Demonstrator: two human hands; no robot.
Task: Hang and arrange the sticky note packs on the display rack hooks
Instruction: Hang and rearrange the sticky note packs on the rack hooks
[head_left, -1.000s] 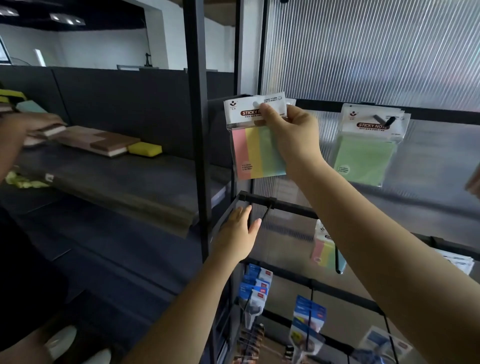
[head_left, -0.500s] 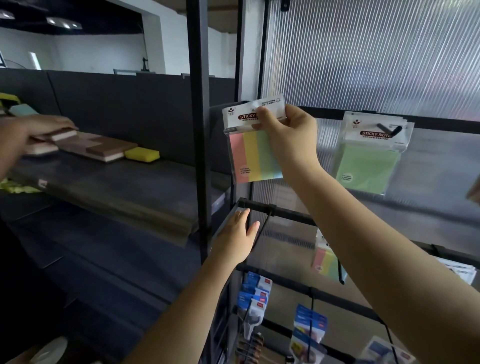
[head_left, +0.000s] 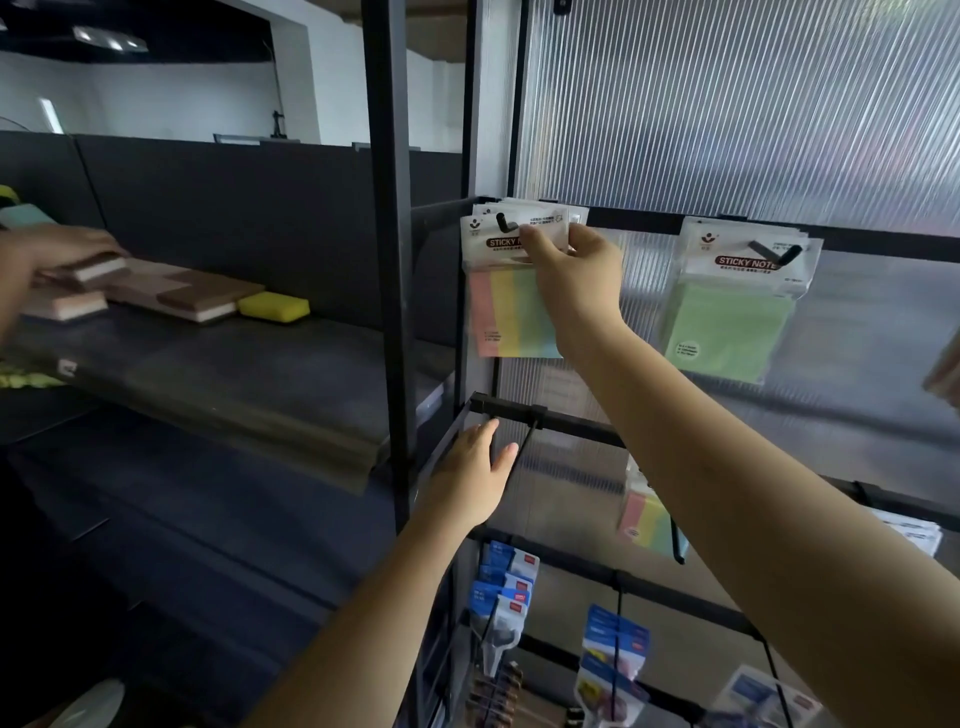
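- The striped sticky note pack (head_left: 511, 312), in pink, yellow, green and blue bands, hangs at the top left of the display rack (head_left: 550, 418), its white header card threaded over a black hook (head_left: 503, 224).
- More header cards of the same kind sit stacked behind it on that hook.
- The right hand (head_left: 574, 275) pinches the header card between thumb and fingers, so the right grip is grasping the pack just beside the hook.
- The left hand (head_left: 475, 475) is lower, fingers straight and released, holding nothing, just below the rack's next black crossbar and beside an empty hook.
- To the right, well apart, a green sticky note pack (head_left: 730, 325) hangs on its own hook.
- Lower down, another striped pack (head_left: 641, 519) hangs half hidden behind the right forearm.
- Blue-carded packets (head_left: 506, 587) hang on the lowest rows.
- On the shelf (head_left: 234, 374) to the left lie brown sponges (head_left: 195, 301) and a yellow sponge (head_left: 274, 306); another person's hand (head_left: 57, 254) touches the sponges there.
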